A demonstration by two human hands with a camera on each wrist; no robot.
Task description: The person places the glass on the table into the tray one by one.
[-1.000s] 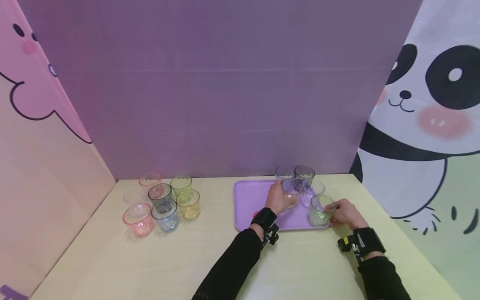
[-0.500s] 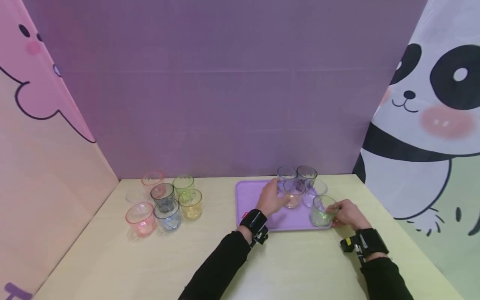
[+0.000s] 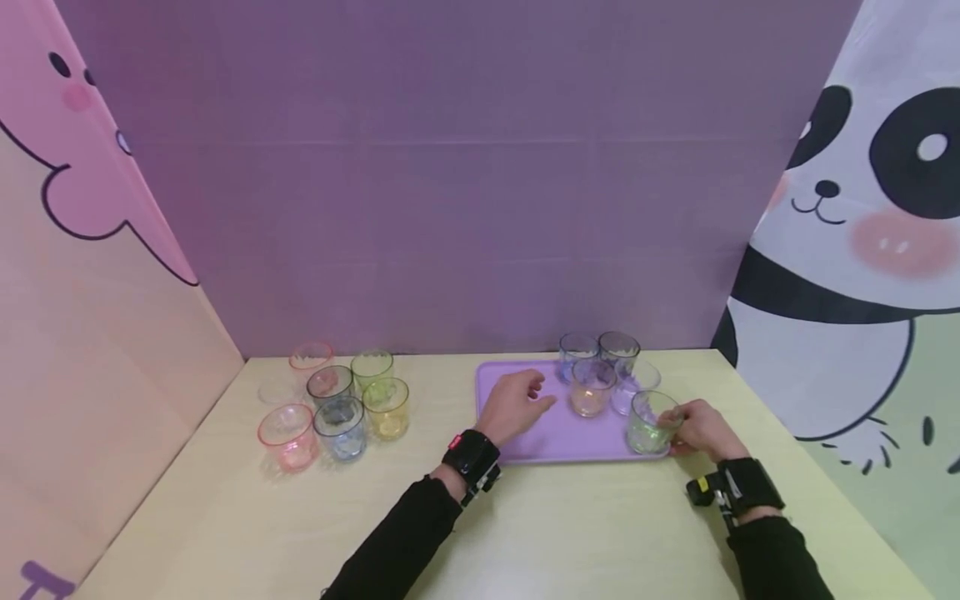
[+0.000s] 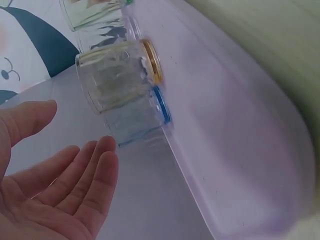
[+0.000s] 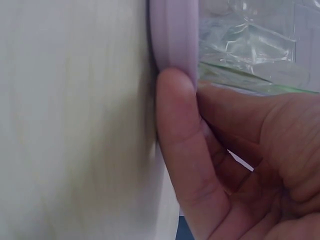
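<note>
A purple tray [image 3: 517, 442] lies on the table with several glasses on it. My left hand [image 3: 534, 393] hovers open over the tray's left part, holding nothing, a little left of the orange-tinted glass [image 3: 590, 392]. In the left wrist view the open palm [image 4: 55, 195] lies near the orange-rimmed glass [image 4: 117, 82] and a blue-rimmed glass [image 4: 140, 117]. My right hand [image 3: 672, 423] grips the green glass [image 3: 647, 422] at the tray's front right corner. In the right wrist view a finger [image 5: 182, 150] touches the tray rim [image 5: 172, 35] beside the green glass [image 5: 250, 50].
Several coloured glasses stand in a cluster at the table's left, among them a pink glass [image 3: 287, 435], a blue glass [image 3: 341, 427] and a yellow glass [image 3: 388, 408]. Purple, pink and panda-print panels wall in the table [image 3: 585, 525].
My left hand has let go of the orange-tinted glass and drawn back leftward, opening. The right hand stays on the green glass, which now rests lower on the tray.
</note>
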